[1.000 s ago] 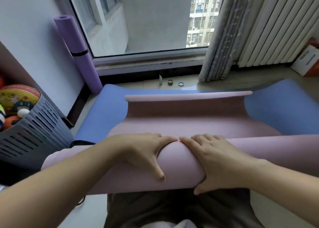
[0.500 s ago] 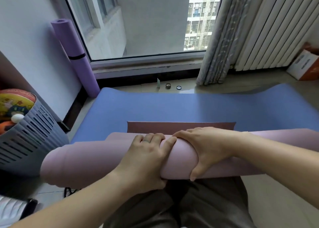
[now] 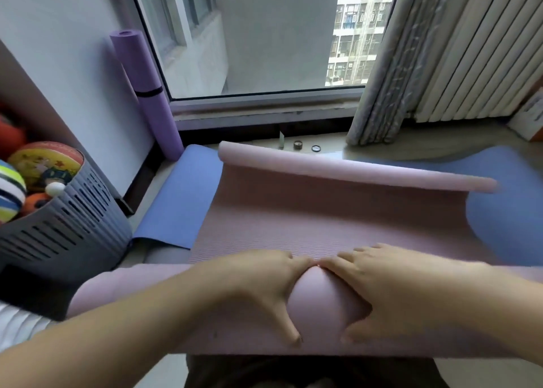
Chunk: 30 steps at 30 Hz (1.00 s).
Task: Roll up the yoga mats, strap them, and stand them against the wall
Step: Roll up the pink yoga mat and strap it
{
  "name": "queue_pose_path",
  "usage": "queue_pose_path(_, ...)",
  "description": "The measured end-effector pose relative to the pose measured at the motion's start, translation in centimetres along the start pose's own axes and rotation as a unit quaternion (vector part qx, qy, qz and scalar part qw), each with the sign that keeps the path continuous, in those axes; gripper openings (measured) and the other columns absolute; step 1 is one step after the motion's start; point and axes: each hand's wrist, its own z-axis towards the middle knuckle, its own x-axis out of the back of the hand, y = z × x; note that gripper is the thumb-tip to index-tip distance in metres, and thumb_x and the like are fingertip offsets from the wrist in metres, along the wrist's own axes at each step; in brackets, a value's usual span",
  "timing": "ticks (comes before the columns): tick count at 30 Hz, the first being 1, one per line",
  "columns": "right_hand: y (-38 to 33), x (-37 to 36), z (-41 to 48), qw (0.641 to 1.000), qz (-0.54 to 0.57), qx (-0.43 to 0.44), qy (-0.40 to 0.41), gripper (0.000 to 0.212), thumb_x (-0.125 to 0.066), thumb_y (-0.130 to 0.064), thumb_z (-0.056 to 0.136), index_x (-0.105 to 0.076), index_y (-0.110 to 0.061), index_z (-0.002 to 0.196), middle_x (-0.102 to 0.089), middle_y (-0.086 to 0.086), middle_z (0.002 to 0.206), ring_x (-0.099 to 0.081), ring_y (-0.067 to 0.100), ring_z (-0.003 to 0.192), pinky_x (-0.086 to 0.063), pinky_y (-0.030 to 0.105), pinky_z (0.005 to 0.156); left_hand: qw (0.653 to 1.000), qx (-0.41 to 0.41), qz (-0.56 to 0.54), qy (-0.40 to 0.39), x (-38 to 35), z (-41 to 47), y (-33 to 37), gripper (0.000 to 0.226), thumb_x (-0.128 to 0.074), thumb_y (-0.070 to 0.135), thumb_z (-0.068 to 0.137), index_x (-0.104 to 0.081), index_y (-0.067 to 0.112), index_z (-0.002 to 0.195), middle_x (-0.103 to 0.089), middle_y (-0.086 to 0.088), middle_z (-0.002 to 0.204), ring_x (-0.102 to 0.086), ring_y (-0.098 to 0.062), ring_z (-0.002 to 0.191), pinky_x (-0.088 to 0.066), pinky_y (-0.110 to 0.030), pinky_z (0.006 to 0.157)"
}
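Observation:
A pink yoga mat [image 3: 338, 226] lies on top of a flat blue mat [image 3: 182, 199]. Its near part is wound into a thick roll [image 3: 320, 299] across my lap, and its far edge curls up in a thin lip [image 3: 352, 170]. My left hand [image 3: 258, 281] and my right hand [image 3: 382, 281] sit side by side on the middle of the roll. Their fingers wrap over its top with the fingertips touching, and the thumbs lie on the near side. A rolled purple mat [image 3: 147, 93] with a black strap stands against the wall at the window's left corner.
A grey slotted basket [image 3: 58, 234] full of balls stands close on the left. Ahead are the window sill, a curtain [image 3: 390, 64] and a white radiator [image 3: 484, 49]. Small round items [image 3: 298, 145] lie on the floor beyond the mats. A box [image 3: 529, 114] sits far right.
Half a second ago only a short flap lay ahead of the roll. Now a long stretch of pink mat lies open with its far edge curled, much as one second ago.

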Motion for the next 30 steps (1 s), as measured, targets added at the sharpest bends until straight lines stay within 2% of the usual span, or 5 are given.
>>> queue_pose_path(6, -1.2, -2.7, 0.2, 0.996, -0.035, -0.025, 0.078, 0.113, -0.060, -0.071, 0.070, 0.002, -0.022, 0.151, -0.022, -0.001, 0.148, -0.028, 0.023, 0.131, -0.031, 0.041, 0.106, 0.993, 0.034, -0.026, -0.110, 3.2, 2.3, -1.8, 0.093, -0.078, 0.063, 0.060, -0.028, 0.054, 0.138, -0.047, 0.021, 0.129, -0.047, -0.007, 0.121, -0.044, -0.035, 0.100)
queue_pose_path(11, 2.0, -1.5, 2.8, 0.994, 0.082, -0.031, 0.072, 0.112, -0.069, -0.075, 0.059, -0.017, -0.031, 0.148, -0.038, -0.010, 0.142, -0.037, 0.014, 0.127, -0.034, 0.033, 0.106, 0.986, 0.021, 0.096, 0.134, 2.9, 1.0, -1.8, 0.093, -0.068, 0.064, 0.071, -0.021, 0.039, 0.147, -0.030, 0.011, 0.137, -0.031, -0.011, 0.126, -0.034, -0.029, 0.099)
queue_pose_path(16, 3.6, -0.3, 4.1, 0.988, 0.138, -0.016, 0.067, 0.106, -0.072, -0.072, 0.060, -0.024, -0.034, 0.146, -0.036, -0.015, 0.137, -0.037, 0.008, 0.127, -0.031, 0.024, 0.105, 0.938, -0.043, 0.153, 0.309, -1.5, 0.4, -2.0, 0.052, -0.041, 0.054, 0.086, -0.060, 0.019, 0.121, -0.061, -0.005, 0.109, -0.064, -0.027, 0.090, -0.054, -0.033, 0.075)
queue_pose_path(23, 1.9, -3.6, 3.6, 0.977, -0.050, -0.037, 0.202, 0.120, -0.057, -0.079, 0.043, -0.031, -0.019, 0.144, -0.055, 0.003, 0.131, -0.057, 0.026, 0.112, -0.052, 0.046, 0.087, 0.953, 0.045, 0.226, 0.199, -2.2, 1.2, -2.3, 0.111, -0.067, 0.062, 0.066, -0.011, 0.017, 0.151, -0.032, -0.009, 0.145, -0.037, -0.030, 0.131, -0.028, -0.042, 0.110)
queue_pose_path(30, 2.7, 1.3, 3.0, 0.988, -0.026, -0.034, 0.151, 0.112, -0.066, -0.073, 0.051, -0.013, -0.037, 0.142, -0.044, -0.012, 0.131, -0.047, 0.015, 0.116, -0.046, 0.037, 0.092, 0.955, 0.007, 0.196, 0.223, 1.9, 0.3, -1.6, 0.100, -0.062, 0.069, 0.059, -0.021, 0.031, 0.142, -0.047, 0.004, 0.122, -0.051, -0.020, 0.107, -0.043, -0.034, 0.089)
